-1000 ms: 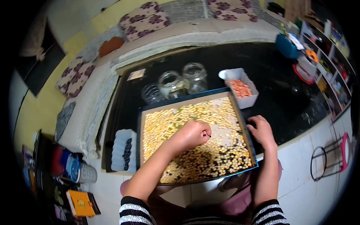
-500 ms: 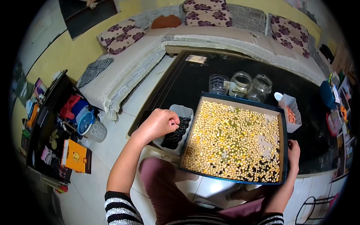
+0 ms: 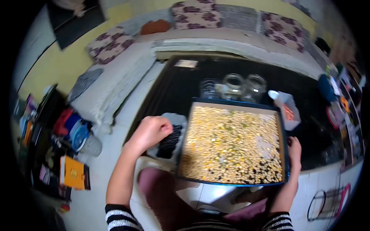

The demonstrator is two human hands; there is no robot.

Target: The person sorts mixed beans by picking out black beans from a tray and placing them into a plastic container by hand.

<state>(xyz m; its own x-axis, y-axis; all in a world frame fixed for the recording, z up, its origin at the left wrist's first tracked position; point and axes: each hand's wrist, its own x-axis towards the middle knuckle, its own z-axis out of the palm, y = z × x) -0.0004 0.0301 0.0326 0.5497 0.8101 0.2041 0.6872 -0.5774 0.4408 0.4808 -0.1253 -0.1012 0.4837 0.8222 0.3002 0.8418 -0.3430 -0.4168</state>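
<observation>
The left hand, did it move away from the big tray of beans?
Yes. The left hand left the middle of the tray and went left, past its edge, to the white tub of black beans beside it.

Left hand (image 3: 150, 131) curled, fingers bunched; right hand (image 3: 295, 150) gripping, both forearms outstretched.
</observation>
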